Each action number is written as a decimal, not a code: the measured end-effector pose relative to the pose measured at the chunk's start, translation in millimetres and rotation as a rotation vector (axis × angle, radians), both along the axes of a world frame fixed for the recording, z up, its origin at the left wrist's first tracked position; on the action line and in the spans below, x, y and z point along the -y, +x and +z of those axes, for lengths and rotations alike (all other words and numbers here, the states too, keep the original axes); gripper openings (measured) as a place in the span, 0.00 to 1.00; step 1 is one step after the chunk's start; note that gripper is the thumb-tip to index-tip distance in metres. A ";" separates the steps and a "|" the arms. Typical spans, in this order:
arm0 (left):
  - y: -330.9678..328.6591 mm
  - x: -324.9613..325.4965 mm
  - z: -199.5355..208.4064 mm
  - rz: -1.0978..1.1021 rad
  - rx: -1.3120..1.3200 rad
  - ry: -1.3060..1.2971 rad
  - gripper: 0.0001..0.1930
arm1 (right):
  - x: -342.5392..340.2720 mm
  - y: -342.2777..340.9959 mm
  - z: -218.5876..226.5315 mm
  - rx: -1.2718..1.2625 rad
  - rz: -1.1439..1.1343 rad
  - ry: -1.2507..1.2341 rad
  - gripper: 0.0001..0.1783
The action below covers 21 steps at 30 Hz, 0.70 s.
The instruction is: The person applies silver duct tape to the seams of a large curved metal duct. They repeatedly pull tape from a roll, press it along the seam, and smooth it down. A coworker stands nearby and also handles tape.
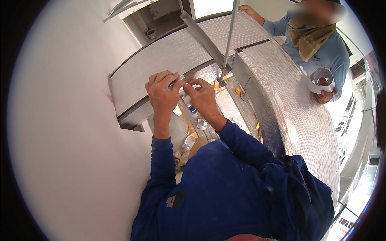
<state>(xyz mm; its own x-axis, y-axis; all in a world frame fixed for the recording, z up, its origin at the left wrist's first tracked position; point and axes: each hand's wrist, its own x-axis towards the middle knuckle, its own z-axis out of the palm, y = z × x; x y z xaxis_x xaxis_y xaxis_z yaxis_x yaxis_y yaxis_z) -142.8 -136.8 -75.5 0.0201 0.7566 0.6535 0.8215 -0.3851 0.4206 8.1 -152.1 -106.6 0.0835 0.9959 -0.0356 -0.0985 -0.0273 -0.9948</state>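
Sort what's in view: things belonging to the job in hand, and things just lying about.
Likely the job:
small piece, unclear, pinched by left hand and right hand
foil-covered duct behind them
white roll in the co-worker's hand

Seemingly lying about:
bucket
second white roll below
orange thing below

- Readable text: none on any surface.
- Co-worker's light-blue shirt (341,52): small dark marks (316,58) on the chest; too small to read.
- Wearer's dark-blue shirt (225,180): dark patch (179,197) bearing a pale grey shape (171,201), on the front toward the left; no characters can be made out.
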 end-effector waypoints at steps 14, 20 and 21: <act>-5.6 5.0 6.5 -0.093 0.168 0.081 0.10 | 5.1 6.3 7.1 0.048 0.015 -0.022 0.21; -6.1 64.5 -23.5 0.064 0.568 -0.097 0.10 | 0.0 9.7 4.9 -0.010 0.076 -0.051 0.23; -3.3 70.3 -34.1 0.050 0.654 -0.217 0.10 | 0.0 11.0 4.2 -0.010 0.085 -0.063 0.23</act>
